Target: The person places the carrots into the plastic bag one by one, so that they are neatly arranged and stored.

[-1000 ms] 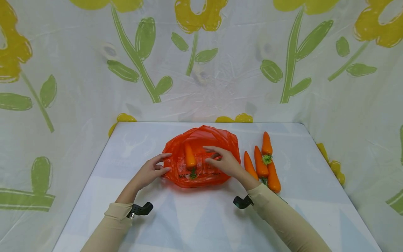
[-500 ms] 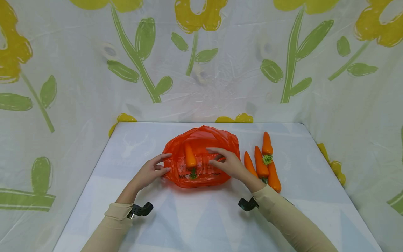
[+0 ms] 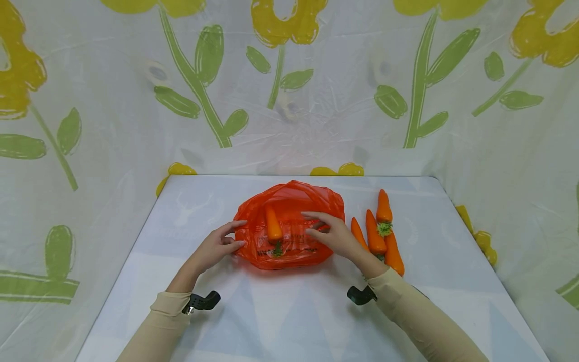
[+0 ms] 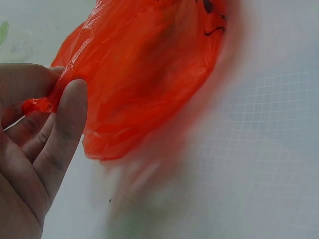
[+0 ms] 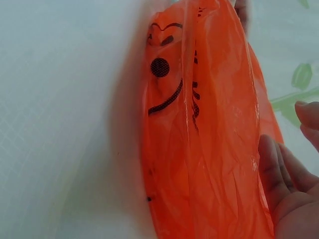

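Note:
A red plastic bag (image 3: 298, 201) lies on the table with its mouth spread wide. Inside it rests an orange carrot (image 3: 273, 229) with a green top. My left hand (image 3: 214, 249) pinches the bag's left rim between thumb and fingers, as the left wrist view shows up close. Over the right part of the bag hovers my right hand (image 3: 332, 236), its fingers bent a little and its thumb apart from them. In the right wrist view the thumb (image 5: 271, 167) is beside the bag's edge; I cannot tell if it touches. Nothing shows between those fingers.
Several more carrots (image 3: 374, 236) lie close together just right of the bag, partly behind my right wrist. The white table (image 3: 271, 317) ends at a flower-printed curtain (image 3: 316, 120) at the back and sides.
My right hand has drifted slightly right and toward the carrot pile, and the bag's right rim has shifted a little right. My left hand and the carrot in the bag stay put.

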Demonstrator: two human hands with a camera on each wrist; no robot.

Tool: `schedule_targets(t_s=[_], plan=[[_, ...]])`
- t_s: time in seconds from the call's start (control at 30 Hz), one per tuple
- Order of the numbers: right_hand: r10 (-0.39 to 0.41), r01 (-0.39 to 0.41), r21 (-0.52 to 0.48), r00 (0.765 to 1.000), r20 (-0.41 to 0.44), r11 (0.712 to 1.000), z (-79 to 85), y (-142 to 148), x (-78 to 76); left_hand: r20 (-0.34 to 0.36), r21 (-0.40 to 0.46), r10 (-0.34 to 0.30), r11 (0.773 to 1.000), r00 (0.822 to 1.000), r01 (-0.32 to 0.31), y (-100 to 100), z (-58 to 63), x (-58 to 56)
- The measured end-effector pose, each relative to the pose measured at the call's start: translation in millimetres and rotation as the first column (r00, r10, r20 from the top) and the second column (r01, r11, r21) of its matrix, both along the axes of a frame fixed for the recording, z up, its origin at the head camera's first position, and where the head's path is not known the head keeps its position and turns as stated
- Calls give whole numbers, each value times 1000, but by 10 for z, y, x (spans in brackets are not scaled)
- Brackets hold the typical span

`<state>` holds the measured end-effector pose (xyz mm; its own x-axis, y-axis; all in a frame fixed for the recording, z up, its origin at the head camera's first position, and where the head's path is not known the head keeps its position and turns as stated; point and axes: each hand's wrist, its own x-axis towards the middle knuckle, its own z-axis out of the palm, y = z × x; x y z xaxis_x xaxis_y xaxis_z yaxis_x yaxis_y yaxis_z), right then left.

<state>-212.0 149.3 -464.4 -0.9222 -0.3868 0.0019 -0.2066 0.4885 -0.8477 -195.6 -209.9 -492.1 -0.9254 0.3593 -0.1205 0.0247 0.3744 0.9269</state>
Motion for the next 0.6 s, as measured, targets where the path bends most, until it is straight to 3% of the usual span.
schedule_targets(t_s=[0.6], plan=[[-19,18,-28,1000,-14,999,14,184,102,4,9,-1,1000,1000,1,-2,2,-3]])
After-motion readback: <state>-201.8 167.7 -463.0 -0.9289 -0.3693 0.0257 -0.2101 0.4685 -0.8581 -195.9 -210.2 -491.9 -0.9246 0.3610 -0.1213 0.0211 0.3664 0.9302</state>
